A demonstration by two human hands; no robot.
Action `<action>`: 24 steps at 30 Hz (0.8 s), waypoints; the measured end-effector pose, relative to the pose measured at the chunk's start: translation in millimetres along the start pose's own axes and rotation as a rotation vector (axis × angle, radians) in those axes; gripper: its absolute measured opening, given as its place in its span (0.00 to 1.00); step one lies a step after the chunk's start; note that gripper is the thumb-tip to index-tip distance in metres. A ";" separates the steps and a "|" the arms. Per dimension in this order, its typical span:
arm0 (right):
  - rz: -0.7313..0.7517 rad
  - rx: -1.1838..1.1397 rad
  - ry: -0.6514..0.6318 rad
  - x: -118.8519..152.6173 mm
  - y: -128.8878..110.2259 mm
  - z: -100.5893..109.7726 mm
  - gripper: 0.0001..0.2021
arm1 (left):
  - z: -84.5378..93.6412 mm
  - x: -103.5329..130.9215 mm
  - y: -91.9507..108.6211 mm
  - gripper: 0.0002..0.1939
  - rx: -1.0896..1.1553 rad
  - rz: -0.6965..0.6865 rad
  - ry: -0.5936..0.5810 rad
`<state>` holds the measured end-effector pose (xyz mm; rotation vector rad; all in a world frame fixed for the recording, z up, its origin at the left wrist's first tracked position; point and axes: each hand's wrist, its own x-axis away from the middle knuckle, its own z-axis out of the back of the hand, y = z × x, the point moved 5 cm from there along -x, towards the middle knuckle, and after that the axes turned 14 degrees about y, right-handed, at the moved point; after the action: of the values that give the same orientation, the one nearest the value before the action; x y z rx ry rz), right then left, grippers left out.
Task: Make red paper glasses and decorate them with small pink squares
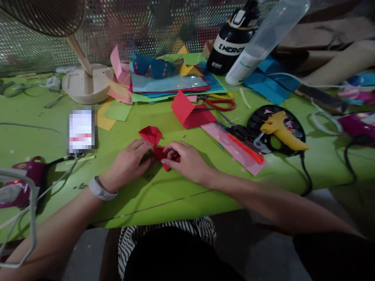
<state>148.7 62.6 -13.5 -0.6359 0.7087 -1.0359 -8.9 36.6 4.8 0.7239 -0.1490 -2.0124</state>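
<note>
A: Both hands are working at centre frame; the left hand [129, 164] is pinning the red folded paper [156, 146] against the green table [175, 195], fingers curled over its near edge; the right hand [187, 160] is pinching the paper's right end, fingertips closed on it.

B: So how far along is it looking?

A: Several creases are already showing; one pointed flap is standing up just above the hands; the part under the fingers is hidden, so I'm judging it partway folded, with more shaping left.

B: Any writing coming through?

A: The black bottle [231, 47] at upper centre is showing white letters, something like "ENERG"; the rest is cut off; the phone [81, 130] at left is blurred; the yellow glue gun [281, 130] at right is showing no label.
</note>
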 end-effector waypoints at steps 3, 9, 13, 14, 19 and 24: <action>-0.003 0.000 -0.004 0.3 0.1 0.6 0.08 | 0.6 -0.6 0.9 0.06 0.015 0.000 0.006; -0.009 0.016 -0.018 -0.7 0.0 0.9 0.08 | 1.2 0.1 0.7 0.09 0.014 0.002 0.020; -0.016 0.037 -0.034 -2.0 -0.9 1.4 0.08 | 0.1 1.6 0.5 0.12 0.034 -0.033 0.007; -0.014 0.043 -0.037 -2.2 -1.1 1.5 0.08 | 0.1 1.7 0.5 0.12 0.047 -0.041 0.007; -0.017 0.035 -0.041 -2.0 -0.9 0.6 0.08 | 1.7 0.3 -0.1 0.11 0.075 -0.030 0.015; -0.009 0.028 -0.039 -1.8 0.0 0.3 0.08 | 4.9 -0.2 2.7 0.10 0.028 -0.078 0.042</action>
<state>148.4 64.2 -12.9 -0.6337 0.6572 -1.0375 -9.5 34.4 10.0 0.7993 -0.1262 -2.0710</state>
